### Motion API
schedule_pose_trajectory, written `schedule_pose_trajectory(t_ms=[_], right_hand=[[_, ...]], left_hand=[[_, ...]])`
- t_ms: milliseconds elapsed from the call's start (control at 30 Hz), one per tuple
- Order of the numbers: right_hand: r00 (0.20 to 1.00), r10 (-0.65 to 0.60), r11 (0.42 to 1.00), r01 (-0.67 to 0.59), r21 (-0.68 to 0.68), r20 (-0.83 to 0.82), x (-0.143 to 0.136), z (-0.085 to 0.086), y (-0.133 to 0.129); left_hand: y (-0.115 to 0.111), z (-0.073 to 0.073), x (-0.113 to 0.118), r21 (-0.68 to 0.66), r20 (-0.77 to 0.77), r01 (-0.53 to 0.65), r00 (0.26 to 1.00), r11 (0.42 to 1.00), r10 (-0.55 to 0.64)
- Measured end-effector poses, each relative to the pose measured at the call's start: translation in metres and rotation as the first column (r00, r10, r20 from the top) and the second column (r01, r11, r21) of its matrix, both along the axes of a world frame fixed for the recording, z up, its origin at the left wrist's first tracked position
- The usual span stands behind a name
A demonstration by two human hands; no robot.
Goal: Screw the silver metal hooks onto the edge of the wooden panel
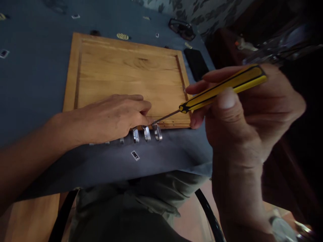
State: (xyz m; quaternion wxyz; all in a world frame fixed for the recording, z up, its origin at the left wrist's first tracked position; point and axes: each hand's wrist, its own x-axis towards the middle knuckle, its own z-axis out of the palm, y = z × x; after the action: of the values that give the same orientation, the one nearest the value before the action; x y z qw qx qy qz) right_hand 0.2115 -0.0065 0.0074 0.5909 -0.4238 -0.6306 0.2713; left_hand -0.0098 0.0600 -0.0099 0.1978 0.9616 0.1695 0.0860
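My right hand [234, 111] holds a yellow and black screwdriver [222, 89], thumb on top of the handle. Its thin shaft slants down to the left, and the tip meets the mount of a shiny metal clip [158, 132] at the near edge of a framed wooden board [113, 74]. Several similar clips line that edge, looping downward, some partly covered by my left hand [118, 114]. The left hand lies across the board with curled fingers, fingertips close beside the screwdriver tip. What they pinch, if anything, is too small to make out. Small dark holes mark the edge to the right.
The board lies on a dark blue-grey cloth with small printed patches. A black phone [196, 64] lies past the board's right side, with dark glasses [182, 29] farther back. Cluttered dark furniture [227, 43] stands at the right. My lap is below the near table edge.
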Motion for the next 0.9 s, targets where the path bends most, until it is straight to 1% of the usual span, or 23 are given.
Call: schedule_pose_trajectory(t_ms=[100, 200, 333, 400, 467, 633, 733, 767, 900], right_hand=[[0.998, -0.054, 0.998, 0.053, 0.047, 0.025, -0.003, 0.0, 0.001], [0.999, -0.033, 0.996, 0.033, 0.079, -0.005, -0.004, 0.001, 0.001], [1.0, 0.021, 0.997, -0.019, 0.072, -0.021, -0.003, 0.0, 0.003], [1.0, 0.027, 0.997, -0.026, 0.066, -0.006, -0.001, -0.001, 0.004], [1.0, 0.005, 0.998, -0.005, 0.07, 0.006, 0.001, -0.002, 0.005], [0.994, -0.034, 0.999, 0.032, 0.027, 0.1, 0.003, 0.004, 0.012], [0.994, -0.024, 1.0, 0.024, 0.008, 0.108, 0.0, 0.008, 0.019], [0.995, -0.012, 1.0, 0.012, 0.0, 0.1, -0.001, 0.007, 0.021], [0.992, 0.008, 0.995, 0.004, -0.101, 0.123, -0.001, 0.001, 0.023]], left_hand=[[0.002, -0.003, -0.002, -0.011, -0.014, -0.005, 1.0, 1.0, 0.004], [0.003, -0.003, -0.002, -0.029, -0.012, 0.005, 1.0, 1.0, -0.006], [0.002, -0.001, 0.0, -0.057, -0.018, -0.005, 1.0, 0.998, 0.004], [0.002, 0.0, 0.0, -0.054, -0.021, -0.003, 1.0, 0.999, 0.002], [0.002, 0.0, 0.0, -0.047, -0.019, 0.006, 1.0, 0.999, -0.007], [0.005, -0.002, -0.002, -0.018, -0.033, 0.009, 0.999, 1.0, -0.009], [0.005, 0.0, -0.003, 0.022, -0.07, 0.016, 0.997, 1.0, -0.015], [0.005, 0.002, -0.003, 0.037, -0.088, 0.02, 0.996, 0.999, -0.017], [0.004, 0.006, -0.003, 0.054, -0.154, 0.013, 0.988, 0.998, -0.005]])
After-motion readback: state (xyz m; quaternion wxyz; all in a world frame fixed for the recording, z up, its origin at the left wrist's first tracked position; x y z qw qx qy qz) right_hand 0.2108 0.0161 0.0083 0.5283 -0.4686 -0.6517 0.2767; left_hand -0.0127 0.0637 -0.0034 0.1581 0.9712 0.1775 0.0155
